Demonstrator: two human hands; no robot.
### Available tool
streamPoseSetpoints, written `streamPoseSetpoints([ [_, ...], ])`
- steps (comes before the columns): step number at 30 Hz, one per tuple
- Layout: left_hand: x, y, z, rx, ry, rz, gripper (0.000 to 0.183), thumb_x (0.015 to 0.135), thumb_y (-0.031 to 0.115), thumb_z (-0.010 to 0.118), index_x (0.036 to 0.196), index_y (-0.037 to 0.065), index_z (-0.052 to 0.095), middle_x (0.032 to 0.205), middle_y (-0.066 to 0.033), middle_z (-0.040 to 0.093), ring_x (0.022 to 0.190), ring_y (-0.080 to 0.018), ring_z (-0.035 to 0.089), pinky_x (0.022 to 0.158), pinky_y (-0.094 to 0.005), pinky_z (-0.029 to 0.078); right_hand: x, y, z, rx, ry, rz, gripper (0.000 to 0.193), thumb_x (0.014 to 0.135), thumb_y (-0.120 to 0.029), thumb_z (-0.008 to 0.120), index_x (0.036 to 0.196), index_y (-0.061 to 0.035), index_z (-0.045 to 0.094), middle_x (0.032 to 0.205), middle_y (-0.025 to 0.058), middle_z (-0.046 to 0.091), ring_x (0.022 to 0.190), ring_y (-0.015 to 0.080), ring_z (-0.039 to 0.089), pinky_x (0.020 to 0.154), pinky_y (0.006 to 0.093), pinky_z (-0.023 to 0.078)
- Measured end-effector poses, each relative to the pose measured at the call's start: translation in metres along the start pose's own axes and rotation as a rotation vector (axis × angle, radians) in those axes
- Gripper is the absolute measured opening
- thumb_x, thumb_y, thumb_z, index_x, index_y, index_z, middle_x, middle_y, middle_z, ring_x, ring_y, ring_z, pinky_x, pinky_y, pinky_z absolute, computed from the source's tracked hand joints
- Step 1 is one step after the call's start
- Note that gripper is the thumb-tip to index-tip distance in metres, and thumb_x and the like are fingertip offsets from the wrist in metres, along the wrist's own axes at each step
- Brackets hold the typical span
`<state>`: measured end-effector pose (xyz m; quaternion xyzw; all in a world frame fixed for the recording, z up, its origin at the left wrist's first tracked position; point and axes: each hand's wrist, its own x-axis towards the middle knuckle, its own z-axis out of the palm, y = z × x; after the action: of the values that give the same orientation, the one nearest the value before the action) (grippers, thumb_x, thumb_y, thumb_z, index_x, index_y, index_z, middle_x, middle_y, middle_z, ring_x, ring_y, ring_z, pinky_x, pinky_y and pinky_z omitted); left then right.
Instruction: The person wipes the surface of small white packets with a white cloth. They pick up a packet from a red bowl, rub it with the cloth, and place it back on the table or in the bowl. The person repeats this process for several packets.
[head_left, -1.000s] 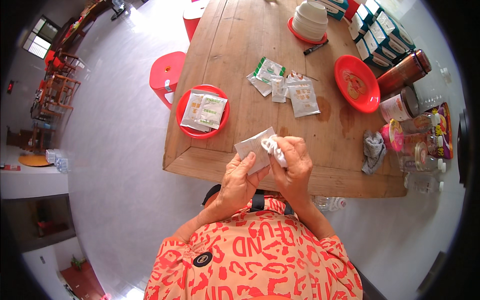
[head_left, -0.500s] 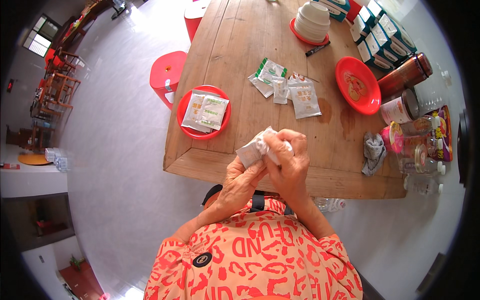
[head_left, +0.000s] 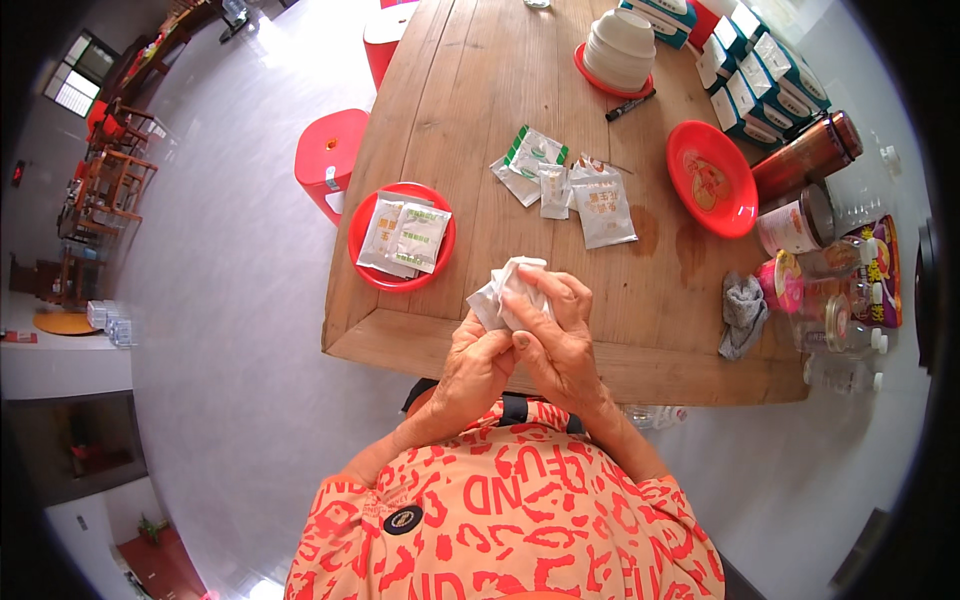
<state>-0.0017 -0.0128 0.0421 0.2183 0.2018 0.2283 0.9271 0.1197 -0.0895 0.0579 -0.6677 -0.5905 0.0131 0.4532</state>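
Both my hands are close together over the near edge of the wooden table point(head_left: 460, 250). My left hand point(head_left: 472, 368) is closed, pinching a pale silvery sachet point(head_left: 483, 304) by its lower edge. My right hand point(head_left: 562, 338) is closed on a crumpled white tissue point(head_left: 519, 275), its fingers pressed over it against the sachet. The fingers cover much of the sachet. To the left, a red bowl point(head_left: 402, 286) holds several flat sachets point(head_left: 424, 238). Beyond my hands lie a green-and-white sachet point(head_left: 538, 150), a small narrow packet point(head_left: 553, 190) and a larger white sachet point(head_left: 604, 212).
A red plate point(head_left: 735, 205), grey rag point(head_left: 744, 315), copper-coloured flask point(head_left: 812, 158), tin point(head_left: 790, 228) and clear plastic bottles point(head_left: 845, 340) line the right side. Farther back are stacked white bowls point(head_left: 620, 55), a black marker point(head_left: 630, 106) and tissue boxes point(head_left: 765, 95). A red stool point(head_left: 330, 150) stands left.
My right fingers have shifted over the sachet and lie flatter, with the white tissue now bunched up above it. My left hand keeps its hold. The view has shifted slightly.
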Motion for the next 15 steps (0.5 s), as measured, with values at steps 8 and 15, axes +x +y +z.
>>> streamPoseSetpoints([
  [8,0.003,-0.008,0.014,0.060,0.004,-0.055,0.042,0.098,0.002,0.045,0.139,0.006,0.038,0.132,-0.0089,0.051,0.122,-0.0202,0.053,0.102,-0.0387,0.048,-0.006,0.029,-0.011,0.317,0.120,0.179,0.047,0.073,0.006,0.068,0.119,-0.0050,0.060,0.109,0.0134,0.063,0.093,0.0289,0.061,0.081,0.0362,0.051],
  [15,0.004,-0.027,0.024,0.074,0.133,0.014,0.040,0.098,0.003,0.046,0.137,0.004,0.040,0.135,-0.0112,0.051,0.123,-0.0230,0.052,0.105,-0.0419,0.046,-0.016,0.041,-0.038,0.005,0.195,0.143,0.034,0.071,0.003,0.071,0.103,-0.0039,0.060,0.094,0.0124,0.057,0.079,0.0275,0.058,0.068,0.0355,0.049],
])
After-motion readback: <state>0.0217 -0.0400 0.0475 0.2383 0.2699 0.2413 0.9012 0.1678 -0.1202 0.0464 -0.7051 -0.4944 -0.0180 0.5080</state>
